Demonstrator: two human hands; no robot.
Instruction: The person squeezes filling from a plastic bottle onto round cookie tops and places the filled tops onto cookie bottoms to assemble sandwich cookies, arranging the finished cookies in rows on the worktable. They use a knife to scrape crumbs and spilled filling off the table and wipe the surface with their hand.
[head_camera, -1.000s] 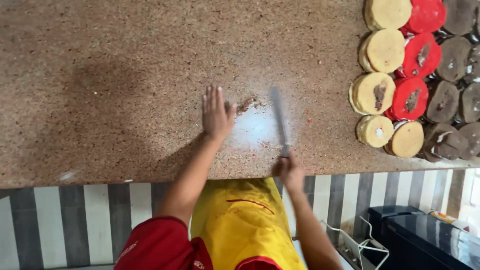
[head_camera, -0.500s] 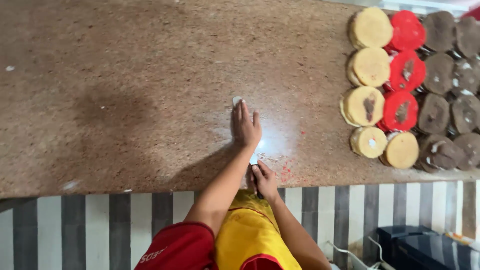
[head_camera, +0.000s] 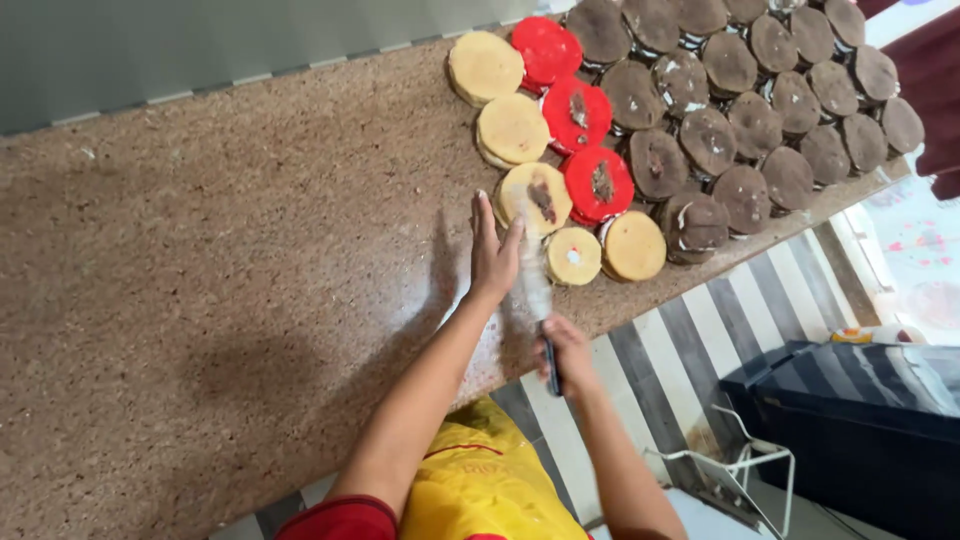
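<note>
- While the left hand (head_camera: 492, 258) lies flat, fingers together, on the speckled brown stone counter (head_camera: 220, 280), the right hand (head_camera: 566, 352) is closed round a black-handled long-bladed knife (head_camera: 537, 300).
- Knife blade: beside the left hand, near the counter's front edge.
- Round tan, red and dark brown cakes (head_camera: 690, 120) crowd the counter right of the knife.
- Left of the knife, bare counter spreads wide.
</note>
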